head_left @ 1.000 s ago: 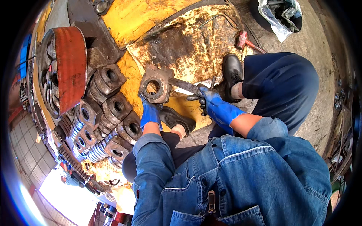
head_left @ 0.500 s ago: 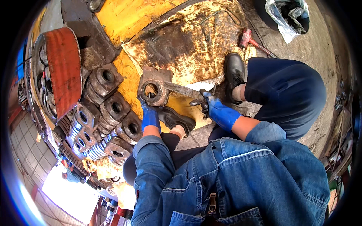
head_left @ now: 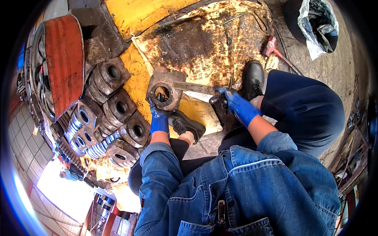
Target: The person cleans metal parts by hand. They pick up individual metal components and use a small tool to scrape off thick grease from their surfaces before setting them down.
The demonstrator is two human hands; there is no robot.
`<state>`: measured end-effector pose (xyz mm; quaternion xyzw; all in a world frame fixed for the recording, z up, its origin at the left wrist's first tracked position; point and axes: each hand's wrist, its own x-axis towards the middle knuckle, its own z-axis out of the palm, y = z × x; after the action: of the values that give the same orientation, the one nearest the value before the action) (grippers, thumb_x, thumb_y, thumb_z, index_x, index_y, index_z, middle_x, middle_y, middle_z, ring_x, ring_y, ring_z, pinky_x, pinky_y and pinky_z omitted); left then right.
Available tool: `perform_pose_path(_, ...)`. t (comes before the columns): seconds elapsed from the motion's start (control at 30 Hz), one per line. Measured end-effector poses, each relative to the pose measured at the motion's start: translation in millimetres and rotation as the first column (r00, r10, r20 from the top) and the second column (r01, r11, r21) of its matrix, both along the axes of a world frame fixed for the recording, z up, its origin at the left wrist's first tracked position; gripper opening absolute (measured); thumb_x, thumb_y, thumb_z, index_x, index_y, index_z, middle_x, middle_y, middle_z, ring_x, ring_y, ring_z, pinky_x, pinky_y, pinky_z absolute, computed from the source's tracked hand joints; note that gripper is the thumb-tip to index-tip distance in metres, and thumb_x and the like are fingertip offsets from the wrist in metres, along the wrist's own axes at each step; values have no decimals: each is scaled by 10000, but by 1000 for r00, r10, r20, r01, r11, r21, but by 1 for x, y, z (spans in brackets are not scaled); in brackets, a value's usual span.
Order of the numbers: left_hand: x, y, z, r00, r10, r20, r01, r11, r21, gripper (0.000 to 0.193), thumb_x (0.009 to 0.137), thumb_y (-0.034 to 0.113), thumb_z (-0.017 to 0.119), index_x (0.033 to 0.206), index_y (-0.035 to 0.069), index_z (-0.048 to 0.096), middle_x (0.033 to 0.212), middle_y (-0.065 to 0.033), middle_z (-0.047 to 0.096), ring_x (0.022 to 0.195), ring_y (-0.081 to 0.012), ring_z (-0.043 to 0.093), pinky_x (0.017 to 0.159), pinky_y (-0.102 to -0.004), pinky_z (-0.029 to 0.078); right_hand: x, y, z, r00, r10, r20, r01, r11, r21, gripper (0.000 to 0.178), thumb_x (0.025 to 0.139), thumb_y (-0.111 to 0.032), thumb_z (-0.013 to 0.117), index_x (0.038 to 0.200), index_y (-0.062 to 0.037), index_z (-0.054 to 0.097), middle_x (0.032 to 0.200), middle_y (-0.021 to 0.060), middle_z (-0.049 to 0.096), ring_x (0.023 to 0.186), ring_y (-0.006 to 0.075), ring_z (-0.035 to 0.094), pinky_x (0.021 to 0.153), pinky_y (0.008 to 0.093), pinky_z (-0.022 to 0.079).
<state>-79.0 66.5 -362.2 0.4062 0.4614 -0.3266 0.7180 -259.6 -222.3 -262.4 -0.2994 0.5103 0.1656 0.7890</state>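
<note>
My left hand (head_left: 159, 120), in a blue glove, grips the lower edge of a grimy metal block (head_left: 177, 76) with a large round bore. Its fingertips show inside the hole. My right hand (head_left: 241, 108), also gloved in blue, is closed around the near end of a long flat metal tool (head_left: 197, 87), perhaps a file or scraper. The tool's far end lies against the block's right side. Just under my right fingers is a dark metal piece (head_left: 227, 120); whether the hand touches it I cannot tell.
Several similar bored blocks (head_left: 121, 107) are stacked at left, beside a curved rust-red metal band (head_left: 65, 63). Ahead lies an oily stained sheet (head_left: 212, 43) on yellow flooring. A red-headed hammer (head_left: 270, 46) and a plastic-lined bin (head_left: 334, 39) are at far right.
My right hand and the flat tool have shifted up slightly, and the tool lies more level. More of the dark piece below shows. The left hand keeps its grip; the whole view has shifted a little.
</note>
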Motion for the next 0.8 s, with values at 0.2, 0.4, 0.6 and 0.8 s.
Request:
perform_pose_path(0.2, 8, 11, -10, 999, 47, 14, -47, 999, -16, 607, 874, 570, 485, 1305, 143, 509, 1368, -116, 469, 1221, -331, 451, 1033, -547, 367, -9, 32, -58, 997, -76, 7, 75, 994, 80, 367, 961, -366, 508, 1152, -62, 584, 841, 50, 639, 572, 63, 401, 503, 195, 325)
perform_pose_path(0.4, -1, -4, 7, 993, -43, 107, 43, 999, -3, 721, 846, 650, 466, 1351, 136, 462, 1399, -108, 440, 1248, -335, 428, 1042, -543, 356, 46, 21, 9, 953, 108, 283, -98, 994, -48, 420, 895, -419, 603, 1127, -69, 618, 878, 48, 687, 713, 85, 592, 612, 229, 432)
perform_pose_path(0.6, 10, -36, 46, 978, -171, 117, 167, 985, 41, 683, 889, 622, 388, 1372, 141, 435, 1404, -104, 439, 1233, -322, 458, 1028, -525, 387, 17, 7, 3, 976, 62, 211, -48, 996, -74, 380, 897, -401, 604, 1078, -70, 651, 799, 36, 694, 606, 57, 514, 538, 205, 393)
perform_pose_path(0.8, 22, -78, 93, 943, -332, 23, 320, 925, 204, 588, 899, 599, 404, 1285, 173, 530, 1279, -55, 573, 1141, -247, 553, 936, -479, 471, 38, -11, 35, 934, 357, 33, -308, 846, -435, 493, 888, -482, 544, 906, 1, 642, 693, 105, 657, 583, 140, 607, 545, 322, 478)
